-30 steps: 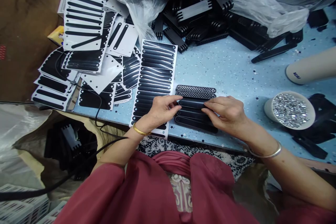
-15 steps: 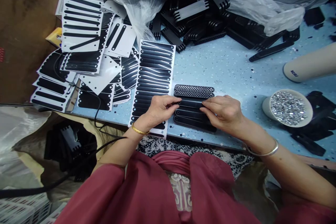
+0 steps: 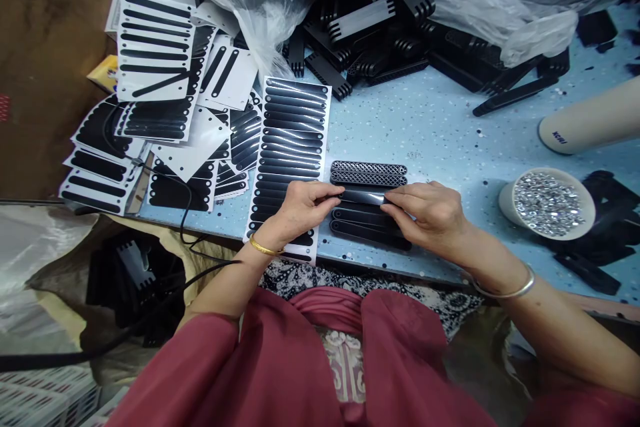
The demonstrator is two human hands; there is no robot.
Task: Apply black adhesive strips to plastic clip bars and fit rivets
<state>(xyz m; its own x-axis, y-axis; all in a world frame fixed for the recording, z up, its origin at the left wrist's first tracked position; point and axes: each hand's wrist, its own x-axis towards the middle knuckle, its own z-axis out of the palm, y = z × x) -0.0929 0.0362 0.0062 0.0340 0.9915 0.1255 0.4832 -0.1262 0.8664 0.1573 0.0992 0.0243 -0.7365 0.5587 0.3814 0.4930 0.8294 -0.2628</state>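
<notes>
Stretched level between my two hands is a glossy black adhesive strip (image 3: pixel 363 197). My left hand (image 3: pixel 304 208) pinches its left end between thumb and fingertips, and my right hand (image 3: pixel 426 212) does the same at the right end. Under or just beside the strip lie several long black plastic bars (image 3: pixel 367 229), smooth side up. Beyond it, two bars with a lattice face (image 3: pixel 369 173) lie side by side. Whether the strip touches a bar cannot be made out. Left of my left hand lies a white sheet (image 3: pixel 289 147) carrying rows of similar black strips.
Piled at the left are more strip sheets (image 3: pixel 155 47), with a black cable (image 3: pixel 187 203) across them. Black plastic parts (image 3: pixel 370 47) and clear plastic film (image 3: pixel 273 20) fill the back. A bowl of small shiny metal pieces (image 3: pixel 547 205) and a pale bottle (image 3: pixel 590 121) stand right.
The strip now catches more light along its surface, so its tilt seems slightly different. Both hands keep their pinch at its ends and have barely moved.
</notes>
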